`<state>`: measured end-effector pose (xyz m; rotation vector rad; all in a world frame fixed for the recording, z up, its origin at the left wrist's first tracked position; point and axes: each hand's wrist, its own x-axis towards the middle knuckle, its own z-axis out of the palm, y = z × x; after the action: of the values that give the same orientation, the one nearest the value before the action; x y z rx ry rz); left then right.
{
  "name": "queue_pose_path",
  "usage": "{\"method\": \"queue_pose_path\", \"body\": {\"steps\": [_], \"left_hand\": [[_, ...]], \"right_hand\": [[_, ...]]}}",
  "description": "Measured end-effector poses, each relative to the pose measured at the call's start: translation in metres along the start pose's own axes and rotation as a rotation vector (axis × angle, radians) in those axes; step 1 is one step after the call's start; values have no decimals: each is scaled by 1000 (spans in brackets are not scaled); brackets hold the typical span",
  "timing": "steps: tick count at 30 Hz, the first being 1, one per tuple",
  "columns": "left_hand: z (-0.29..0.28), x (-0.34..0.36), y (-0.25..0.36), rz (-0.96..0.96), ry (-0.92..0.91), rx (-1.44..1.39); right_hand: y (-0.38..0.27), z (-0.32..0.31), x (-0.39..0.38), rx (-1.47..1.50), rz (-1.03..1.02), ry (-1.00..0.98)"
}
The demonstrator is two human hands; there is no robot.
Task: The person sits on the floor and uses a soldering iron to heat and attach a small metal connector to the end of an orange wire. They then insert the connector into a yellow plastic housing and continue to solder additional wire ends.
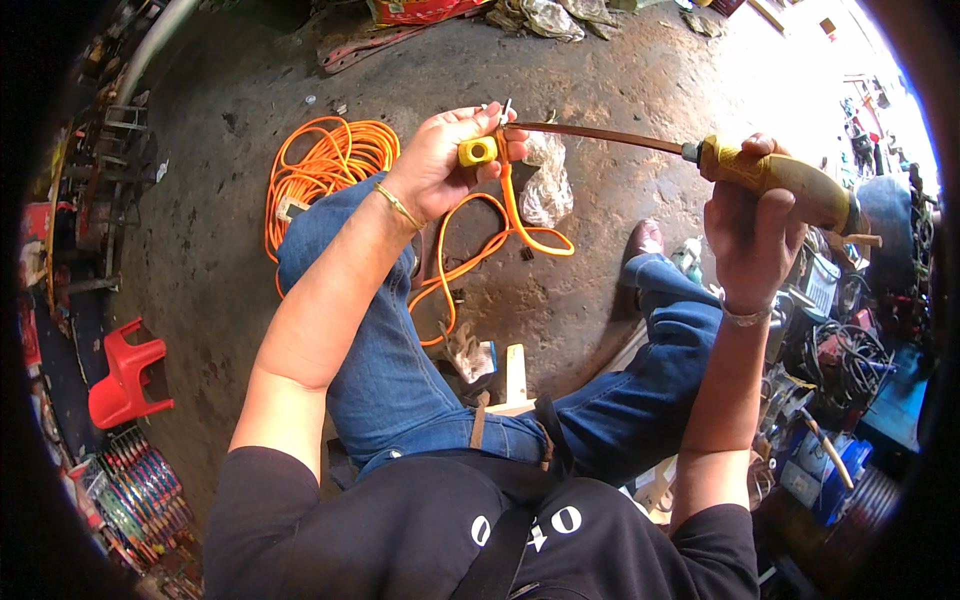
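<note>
My left hand is closed around the end of an orange cable, with a small yellow fitting that has a hole in it beside the fingers. A small metal piece shows at my fingertips. My right hand grips the fat yellow handle of a long, thin-shafted tool. Its brownish shaft reaches left, and the tip comes up to my left fingertips. Whether the tip touches the metal piece I cannot tell, and the tool's exact kind is unclear. The cable hangs in loops below my left hand.
A large coil of orange cable lies on the concrete floor by my left knee. A crumpled clear plastic bag is beyond the cable. A red plastic stool stands far left. Tools, wires and a blue container crowd the right side.
</note>
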<state>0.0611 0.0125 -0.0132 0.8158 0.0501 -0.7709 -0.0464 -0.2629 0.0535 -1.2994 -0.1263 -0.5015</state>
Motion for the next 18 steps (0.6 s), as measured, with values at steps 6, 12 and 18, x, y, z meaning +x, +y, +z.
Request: {"method": "queue_pose_path", "body": {"steps": [6,12,18], "left_hand": [[-2,-3,0,10,83,70],[3,-6,5,106,102,139],[7,-12,9,139,95,251]], "right_hand": [[-4,-22,5,16,119,-380],[8,-26,5,151,242,-239],[6,-28,11,8,270,-313]]}}
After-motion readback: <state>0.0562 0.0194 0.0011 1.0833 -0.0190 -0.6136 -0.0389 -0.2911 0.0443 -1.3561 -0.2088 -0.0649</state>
